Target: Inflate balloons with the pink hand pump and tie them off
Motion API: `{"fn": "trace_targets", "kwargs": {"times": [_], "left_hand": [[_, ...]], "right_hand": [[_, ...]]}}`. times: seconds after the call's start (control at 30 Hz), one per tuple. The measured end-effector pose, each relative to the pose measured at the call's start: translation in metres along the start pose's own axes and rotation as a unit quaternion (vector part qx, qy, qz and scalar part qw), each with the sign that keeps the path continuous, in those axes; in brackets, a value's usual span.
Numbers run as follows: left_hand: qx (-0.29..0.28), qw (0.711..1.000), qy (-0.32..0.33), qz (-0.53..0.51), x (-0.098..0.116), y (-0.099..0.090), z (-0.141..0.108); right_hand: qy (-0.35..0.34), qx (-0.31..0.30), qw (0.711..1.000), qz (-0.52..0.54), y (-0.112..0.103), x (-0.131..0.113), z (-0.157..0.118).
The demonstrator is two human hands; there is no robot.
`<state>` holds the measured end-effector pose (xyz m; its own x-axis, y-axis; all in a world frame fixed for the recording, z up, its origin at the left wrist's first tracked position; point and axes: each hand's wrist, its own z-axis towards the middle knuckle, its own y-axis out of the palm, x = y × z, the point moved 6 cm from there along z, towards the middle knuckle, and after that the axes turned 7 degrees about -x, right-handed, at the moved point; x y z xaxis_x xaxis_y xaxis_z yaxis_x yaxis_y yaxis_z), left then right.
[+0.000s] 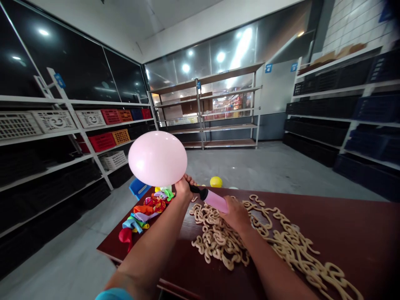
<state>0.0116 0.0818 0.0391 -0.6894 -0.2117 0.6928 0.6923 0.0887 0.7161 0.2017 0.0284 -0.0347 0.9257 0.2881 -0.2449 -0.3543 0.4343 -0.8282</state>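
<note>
A large inflated pale pink balloon [158, 159] hangs over the left part of the table. My left hand [184, 188] is closed around the balloon's neck, where it meets the black nozzle end of a hand balloon pump [216, 201]. The pump has a pink barrel, and my right hand [236, 214] is wrapped round its near end. Beneath and beside my right hand lies a heap of curled, beige, rope-like strands [218, 239]. Limp balloons [145, 216] in several colours lie to the left of my left forearm.
The dark red-brown table [353, 221] stretches to the right, with more beige strands [300, 246] on it. Past its far edge is a yellow balloon [216, 181]. A blue chair [139, 188] stands at the left corner. Shelves with crates [93, 118] line the walls.
</note>
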Motion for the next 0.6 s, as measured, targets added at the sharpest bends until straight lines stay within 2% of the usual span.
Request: {"fn": "trace_targets", "kwargs": {"times": [0.23,0.33,0.43,0.6], "left_hand": [[0.007,0.999,0.039,0.022,0.083,-0.011,0.02],[0.0,0.998,0.055,0.025,0.099,-0.016,0.024],[0.002,0.998,0.054,0.014,0.086,-0.02,0.021],[0.02,1.0,0.011,-0.002,0.024,-0.017,0.001]], "right_hand": [[-0.002,-0.005,1.0,-0.008,0.001,-0.001,0.001],[0.005,-0.01,1.0,-0.013,0.002,-0.003,0.0],[0.012,-0.02,0.999,-0.023,0.002,-0.004,-0.001],[0.001,-0.031,0.999,-0.029,0.001,-0.008,-0.003]]}}
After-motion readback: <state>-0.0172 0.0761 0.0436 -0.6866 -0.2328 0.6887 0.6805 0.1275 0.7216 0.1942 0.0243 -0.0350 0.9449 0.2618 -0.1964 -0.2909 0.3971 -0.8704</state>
